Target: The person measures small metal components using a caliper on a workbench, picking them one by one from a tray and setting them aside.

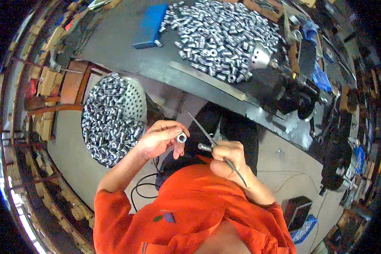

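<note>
Between the fingers of my left hand (160,137) is a small shiny metal sleeve (181,138), its round bore turned up into view. My right hand (229,156) is closed around a thin, dark, tapered rod (202,129) that looks like a round file. The rod slants across the fist, its pointed end reaching up and left. A second metal sleeve (205,147) sticks out of the same fist on its left side. The two hands are apart, in front of my orange shirt, and the rod does not touch the left hand's sleeve.
Left of me stands a round perforated metal basket (135,99) heaped with similar sleeves (110,122). The dark workbench (114,46) ahead carries a large pile of sleeves (218,34), a blue box (150,26) and dark machinery (298,95). A black cable (136,190) loops beside me.
</note>
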Demonstrator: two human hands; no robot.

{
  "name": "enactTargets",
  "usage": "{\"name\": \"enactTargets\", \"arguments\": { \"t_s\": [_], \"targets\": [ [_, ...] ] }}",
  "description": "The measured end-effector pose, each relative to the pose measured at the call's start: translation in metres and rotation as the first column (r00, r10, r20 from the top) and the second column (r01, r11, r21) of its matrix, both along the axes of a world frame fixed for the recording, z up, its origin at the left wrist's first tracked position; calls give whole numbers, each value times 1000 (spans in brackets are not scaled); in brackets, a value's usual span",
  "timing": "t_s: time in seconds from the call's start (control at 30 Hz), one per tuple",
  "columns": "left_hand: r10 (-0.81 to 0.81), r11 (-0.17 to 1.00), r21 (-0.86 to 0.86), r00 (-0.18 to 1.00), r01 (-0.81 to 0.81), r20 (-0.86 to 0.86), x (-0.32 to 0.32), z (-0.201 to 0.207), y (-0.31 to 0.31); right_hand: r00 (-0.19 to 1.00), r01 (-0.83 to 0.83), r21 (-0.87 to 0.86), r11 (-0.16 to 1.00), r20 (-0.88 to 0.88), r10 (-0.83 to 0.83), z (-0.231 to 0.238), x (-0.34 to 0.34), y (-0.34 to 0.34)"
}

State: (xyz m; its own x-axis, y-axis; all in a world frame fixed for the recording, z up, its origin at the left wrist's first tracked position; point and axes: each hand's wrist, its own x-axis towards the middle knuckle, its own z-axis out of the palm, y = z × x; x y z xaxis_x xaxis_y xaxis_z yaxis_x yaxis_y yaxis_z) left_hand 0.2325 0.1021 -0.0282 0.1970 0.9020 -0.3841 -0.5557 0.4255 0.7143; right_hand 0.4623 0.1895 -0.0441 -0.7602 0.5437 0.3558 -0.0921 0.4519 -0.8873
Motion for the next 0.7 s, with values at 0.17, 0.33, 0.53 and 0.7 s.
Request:
{"name": "enactTargets", "arguments": {
  "t_s": [0.17, 0.33, 0.53, 0.7],
  "targets": [
    [80, 993, -86, 997, -78, 16, 15, -10, 5, 997, 27, -52, 998, 76, -23, -4, 4, 3],
    [66, 997, -27, 971, -74, -230, 14, -9, 8, 992, -8, -52, 999, 123, 14, -2, -1, 9],
    [-18, 996, 54, 734, 75, -679, 22, 9, 17, 974, -13, -11, 1000, 224, 15, -1, -6, 5],
    [69, 930, 260, 575, 258, -815, 30, 18, 21, 976, 25, -32, 999, 215, -17, -9, -3, 2]
  ]
}}
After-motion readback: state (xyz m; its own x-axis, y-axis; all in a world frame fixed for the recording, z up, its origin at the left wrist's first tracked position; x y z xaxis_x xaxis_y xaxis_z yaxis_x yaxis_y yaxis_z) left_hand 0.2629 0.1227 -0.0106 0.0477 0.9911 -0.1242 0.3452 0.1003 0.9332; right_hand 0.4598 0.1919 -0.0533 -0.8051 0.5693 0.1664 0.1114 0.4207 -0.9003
